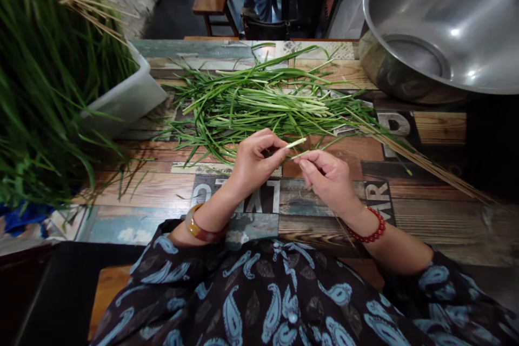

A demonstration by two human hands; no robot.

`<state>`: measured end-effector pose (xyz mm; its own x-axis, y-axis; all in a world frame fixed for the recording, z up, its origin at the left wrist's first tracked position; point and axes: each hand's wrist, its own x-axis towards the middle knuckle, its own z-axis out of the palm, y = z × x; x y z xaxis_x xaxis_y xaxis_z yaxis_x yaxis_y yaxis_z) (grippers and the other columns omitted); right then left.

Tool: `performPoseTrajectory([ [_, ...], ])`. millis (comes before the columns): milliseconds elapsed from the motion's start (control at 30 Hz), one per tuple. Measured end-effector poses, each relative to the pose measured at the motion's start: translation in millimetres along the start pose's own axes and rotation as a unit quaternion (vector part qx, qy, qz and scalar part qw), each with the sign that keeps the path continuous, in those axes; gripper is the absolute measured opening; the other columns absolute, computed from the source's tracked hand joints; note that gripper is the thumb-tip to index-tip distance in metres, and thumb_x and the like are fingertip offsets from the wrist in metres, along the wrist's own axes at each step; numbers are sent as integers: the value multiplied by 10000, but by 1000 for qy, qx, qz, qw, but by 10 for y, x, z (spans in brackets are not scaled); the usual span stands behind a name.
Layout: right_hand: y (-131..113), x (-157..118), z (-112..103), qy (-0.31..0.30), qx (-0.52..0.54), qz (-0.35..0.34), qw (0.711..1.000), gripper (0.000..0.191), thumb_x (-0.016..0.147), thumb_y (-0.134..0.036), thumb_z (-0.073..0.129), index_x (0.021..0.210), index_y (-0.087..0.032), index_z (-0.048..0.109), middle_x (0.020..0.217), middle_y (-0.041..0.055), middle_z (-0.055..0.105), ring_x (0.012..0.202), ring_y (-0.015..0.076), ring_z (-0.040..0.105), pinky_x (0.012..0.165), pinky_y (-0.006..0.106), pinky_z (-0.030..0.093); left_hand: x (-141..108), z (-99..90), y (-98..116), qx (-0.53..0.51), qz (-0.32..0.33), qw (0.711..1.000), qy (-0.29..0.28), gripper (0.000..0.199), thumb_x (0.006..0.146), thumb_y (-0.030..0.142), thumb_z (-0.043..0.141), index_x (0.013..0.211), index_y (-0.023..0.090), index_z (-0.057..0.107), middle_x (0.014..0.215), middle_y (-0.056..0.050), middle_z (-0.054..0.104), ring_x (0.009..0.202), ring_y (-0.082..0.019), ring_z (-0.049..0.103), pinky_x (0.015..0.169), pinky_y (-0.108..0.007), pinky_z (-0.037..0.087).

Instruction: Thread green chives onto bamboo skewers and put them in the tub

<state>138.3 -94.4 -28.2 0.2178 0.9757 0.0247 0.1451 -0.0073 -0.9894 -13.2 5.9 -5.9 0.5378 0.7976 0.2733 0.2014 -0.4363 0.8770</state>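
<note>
Paisley shirt [279, 292] at the near edge of a patchwork plank table [430, 221], planks showing rightward; steel basin [405, 84], far right corner. Green stalks [243, 100] lie heaped toward the far edge; fingertips of the left hand [255, 165] pinch a pale-ended stalk [297, 142], those of the right hand [330, 178] a thin green strand [299, 155].

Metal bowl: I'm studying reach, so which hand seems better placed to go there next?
Probably the right hand: it is nearer the metal bowl, which stands on that side. The left hand, farther off, holds green stalks; whether the right grips one is unclear.
</note>
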Motion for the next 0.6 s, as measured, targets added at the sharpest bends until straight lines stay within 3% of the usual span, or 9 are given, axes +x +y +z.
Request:
performPoseTrajectory([
  [267,13,1,-1,4,-16,-5,1000,212,955,-346,568,844,-178,635,536,-59,533,464,70,454,473,215,361,-8,9,-20,9,8,1000,-15,158,863,240,663,743,156,722,682,-16,616,651,-118,540,620,-244,398],
  [600,-17,45,-36,7,-14,13,1000,262,934,-405,589,790,-187,605,535,-52,566,401,61,449,413,205,338,1,17,-43,6,31,994,-103,171,883,245,628,758,162,710,748,-41,639,730,-142,587,669,-248,436],
])
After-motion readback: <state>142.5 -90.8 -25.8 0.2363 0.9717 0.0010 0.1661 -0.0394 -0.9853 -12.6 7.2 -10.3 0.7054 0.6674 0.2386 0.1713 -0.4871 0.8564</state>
